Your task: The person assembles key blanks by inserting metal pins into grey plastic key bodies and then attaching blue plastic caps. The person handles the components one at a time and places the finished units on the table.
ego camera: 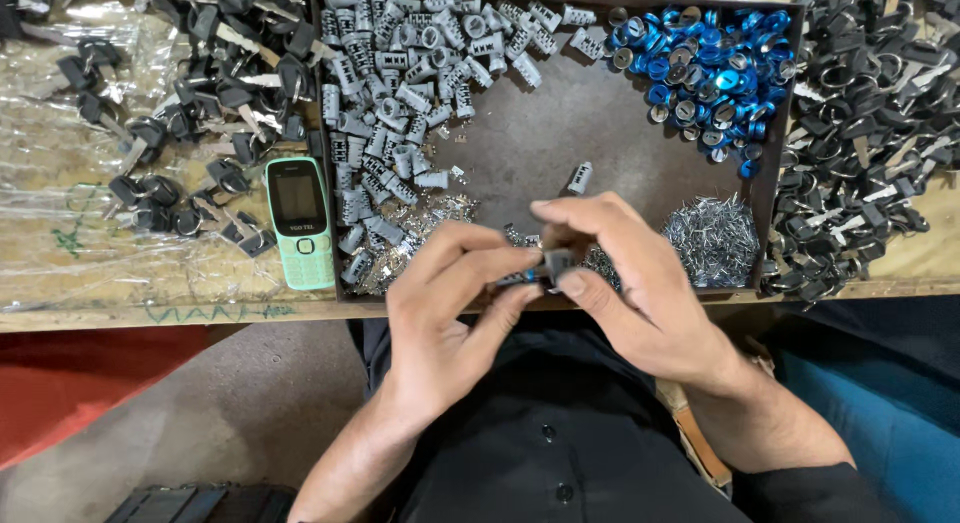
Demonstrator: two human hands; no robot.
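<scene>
Item in hand: one small grey lock cylinder [548, 266], pinched between both hands just above the near edge of the shallow brown tray [560, 133].

Left hand [450, 303]: your grip is clenched on the cylinder's left end, thumb and forefinger pressing it; a bit of blue shows at the fingertips.

Right hand [620, 273]: your grip grasps the same cylinder from above and the right, forefinger curled over it.

Handling note: keep the cylinder over the tray so any small part that drops lands inside, and hold it steady with one hand while the other works.

Tray stock:
- grey lock cylinders [400, 103], one heap, too many to count
- blue rings [705, 68], one heap, dozens
- loose grey cylinder [580, 178], one
- small metal pins [712, 241], one pile, uncountable

Desk [60, 273] stock:
- black-headed keys, left pile [215, 93], many
- black-headed keys, right pile [870, 133], many
- green push-button phone [300, 223], one
</scene>
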